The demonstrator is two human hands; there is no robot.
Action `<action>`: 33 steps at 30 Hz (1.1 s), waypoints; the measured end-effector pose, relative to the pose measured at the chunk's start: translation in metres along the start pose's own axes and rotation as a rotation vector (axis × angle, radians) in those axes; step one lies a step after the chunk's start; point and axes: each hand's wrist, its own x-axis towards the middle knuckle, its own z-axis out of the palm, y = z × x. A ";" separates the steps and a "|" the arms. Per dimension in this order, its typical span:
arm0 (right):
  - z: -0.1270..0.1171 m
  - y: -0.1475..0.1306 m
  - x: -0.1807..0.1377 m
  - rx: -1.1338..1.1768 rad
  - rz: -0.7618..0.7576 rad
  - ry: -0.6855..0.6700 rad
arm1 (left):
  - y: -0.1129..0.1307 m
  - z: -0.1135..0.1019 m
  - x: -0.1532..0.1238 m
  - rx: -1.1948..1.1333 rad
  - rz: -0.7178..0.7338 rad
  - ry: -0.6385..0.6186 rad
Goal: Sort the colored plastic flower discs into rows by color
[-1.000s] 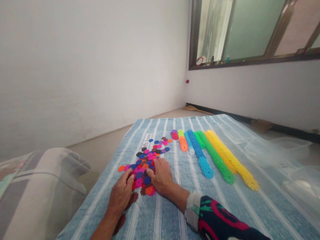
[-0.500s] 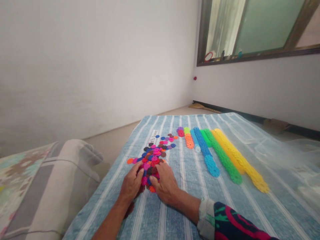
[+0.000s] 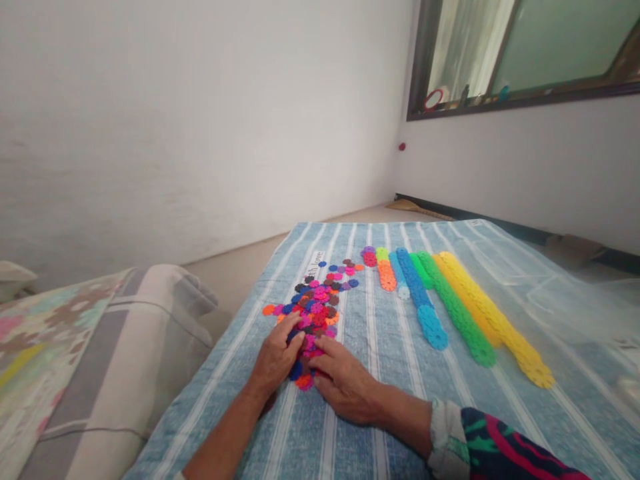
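The left hand [image 3: 278,355] and right hand [image 3: 345,381] rest with curved fingers against the mixed discs [image 3: 319,307] on the striped cloth [image 3: 393,347]; whether either grips a disc cannot be told. Excess sideways pressure could scatter discs or ruck the cloth.

The fingers [image 3: 286,328] hide part of the disc pile [image 3: 320,293]. Well right of them, transparent plastic [image 3: 565,303] appears blurred and cut off.

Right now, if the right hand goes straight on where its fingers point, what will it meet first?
The right hand would first meet the pile of mixed discs, which it seems to touch; beyond that probably comes the left hand, though depth is hard to judge.
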 end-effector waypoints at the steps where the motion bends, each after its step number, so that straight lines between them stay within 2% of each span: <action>1: -0.002 0.000 0.001 0.002 -0.003 -0.015 | 0.000 0.001 0.000 0.009 0.019 -0.003; 4: -0.010 0.010 0.007 -0.091 0.080 -0.020 | 0.001 0.002 -0.001 0.043 0.095 0.010; 8: -0.021 0.037 0.025 -0.419 0.361 0.016 | 0.000 0.005 -0.001 0.101 0.208 0.021; 11: -0.023 0.051 0.040 -0.553 0.469 -0.001 | -0.002 0.006 -0.001 0.135 0.231 0.008; 18: -0.017 0.053 0.058 -0.544 0.476 0.010 | -0.013 0.008 0.002 0.145 0.254 0.033; 24: -0.017 0.057 0.069 -0.462 0.535 0.050 | -0.012 0.008 0.005 0.138 0.248 0.035; 33: -0.035 0.070 0.080 -0.454 0.641 0.020 | -0.004 0.005 0.003 0.137 0.225 0.006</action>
